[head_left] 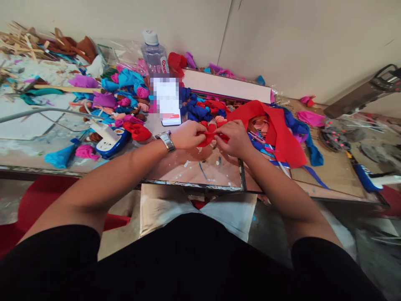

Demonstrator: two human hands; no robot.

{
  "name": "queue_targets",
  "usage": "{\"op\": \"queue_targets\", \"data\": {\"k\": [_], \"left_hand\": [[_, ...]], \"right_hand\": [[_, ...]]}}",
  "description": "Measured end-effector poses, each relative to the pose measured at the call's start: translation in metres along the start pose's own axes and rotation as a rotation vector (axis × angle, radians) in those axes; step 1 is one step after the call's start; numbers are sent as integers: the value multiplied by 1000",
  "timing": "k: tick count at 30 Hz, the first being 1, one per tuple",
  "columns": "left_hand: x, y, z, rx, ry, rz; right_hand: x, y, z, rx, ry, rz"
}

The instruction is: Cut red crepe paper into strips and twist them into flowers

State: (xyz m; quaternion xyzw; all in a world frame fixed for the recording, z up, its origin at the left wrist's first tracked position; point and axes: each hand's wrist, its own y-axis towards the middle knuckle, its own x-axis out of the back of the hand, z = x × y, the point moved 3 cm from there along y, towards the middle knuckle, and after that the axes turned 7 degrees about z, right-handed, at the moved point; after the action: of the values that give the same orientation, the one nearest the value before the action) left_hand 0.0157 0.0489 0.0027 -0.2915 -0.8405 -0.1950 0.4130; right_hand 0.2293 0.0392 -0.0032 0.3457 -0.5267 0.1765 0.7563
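Note:
Between my two hands a small piece of red crepe paper [206,139] is stretched just above the table's front part. My left hand [188,134], with a metal watch [167,141] on the wrist, pinches its left end. The fingers of my right hand [234,138] are closed on its right side. Right behind the hands lie red and blue rolled paper pieces [200,112]. A wide red crepe strip [275,133] curves over a pile to the right of my right hand. The fingertips partly cover the small piece.
A lit phone [169,102] leans by a plastic bottle [153,54]. Left are a blue and white power strip [112,142] with a cable and many coloured paper rolls [125,100]. Wooden sticks [25,44] lie far left. A pin cushion-like dotted object [333,136] and cardboard [328,175] are right.

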Motion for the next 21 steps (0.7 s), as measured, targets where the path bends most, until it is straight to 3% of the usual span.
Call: {"op": "queue_targets", "data": {"k": [11, 21], "left_hand": [[-1, -1, -1, -17, 5, 5], [-7, 0, 6, -83, -47, -111]], "right_hand": [[0, 0, 2, 11, 5, 8], [-1, 0, 2, 34, -5, -33]]}}
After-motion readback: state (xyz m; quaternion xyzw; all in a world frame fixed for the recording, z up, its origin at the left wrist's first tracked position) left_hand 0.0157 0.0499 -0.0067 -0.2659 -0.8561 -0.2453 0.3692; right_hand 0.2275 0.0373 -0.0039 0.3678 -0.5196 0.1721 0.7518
